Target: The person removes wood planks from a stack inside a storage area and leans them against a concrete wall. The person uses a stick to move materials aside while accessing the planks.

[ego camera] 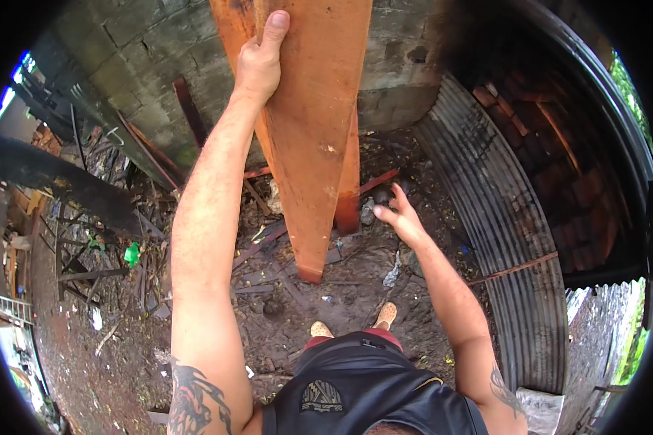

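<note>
My left hand grips the left edge of a wide wooden board, with the thumb lying along its near face. The board stands on end, its foot on the muddy ground and its top running out of view. Behind it, another wooden plank stands upright, partly hidden by the near board. To the right of the boards, my right hand hangs in the air with thumb and fingers apart, holding nothing.
A concrete block wall rises behind the boards. Corrugated metal sheeting curves along the right, with stacked bricks beyond it. Wood scraps litter the ground. A dark log or beam and a green object lie left.
</note>
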The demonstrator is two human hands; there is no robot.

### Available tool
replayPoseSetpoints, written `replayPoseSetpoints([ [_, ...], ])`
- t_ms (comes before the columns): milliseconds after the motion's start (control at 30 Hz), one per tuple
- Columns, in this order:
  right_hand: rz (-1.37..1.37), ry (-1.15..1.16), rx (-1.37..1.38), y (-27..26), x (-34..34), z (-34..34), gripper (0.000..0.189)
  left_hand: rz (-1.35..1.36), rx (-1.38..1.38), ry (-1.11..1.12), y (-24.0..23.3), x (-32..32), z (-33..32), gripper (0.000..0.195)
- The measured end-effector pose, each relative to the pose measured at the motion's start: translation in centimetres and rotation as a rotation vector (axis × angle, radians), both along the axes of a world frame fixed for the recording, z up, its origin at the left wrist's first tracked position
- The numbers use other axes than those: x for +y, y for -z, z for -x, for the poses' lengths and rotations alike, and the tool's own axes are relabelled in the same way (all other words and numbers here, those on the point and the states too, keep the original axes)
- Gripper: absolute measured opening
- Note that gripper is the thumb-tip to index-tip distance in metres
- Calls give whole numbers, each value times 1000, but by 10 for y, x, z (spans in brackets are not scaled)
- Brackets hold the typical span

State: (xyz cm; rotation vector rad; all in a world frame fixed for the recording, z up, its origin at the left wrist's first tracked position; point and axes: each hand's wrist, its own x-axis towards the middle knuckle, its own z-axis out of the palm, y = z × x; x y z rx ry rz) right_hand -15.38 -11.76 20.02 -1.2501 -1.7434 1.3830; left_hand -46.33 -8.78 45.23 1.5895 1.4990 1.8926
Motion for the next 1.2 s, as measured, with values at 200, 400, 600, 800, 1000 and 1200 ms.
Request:
replayPoseSetpoints([
  [200, -563, 71, 136, -79, -13, 102, 82, -13, -49, 10, -1, -17, 11, 102],
  [400, -552, 193, 290, -96, -30, 136, 69, -4, 3, -11, -2, -29, 13, 106],
  [600, -658, 145, 214, -85, -35, 128, 72, -35, -71, 89, 0, -35, 8, 90],
  [800, -580, 100, 254, -85, -34, 116, 77, -55, -85, 123, -2, -39, 3, 90],
  [1000, -599, 161, 311, -96, -32, 89, 74, -48, -51, 74, -1, -41, -2, 91],
  [1200, -630, 178, 185, -129, -28, 94, 97, -52, -39, 81, -4, -43, -3, 92],
])
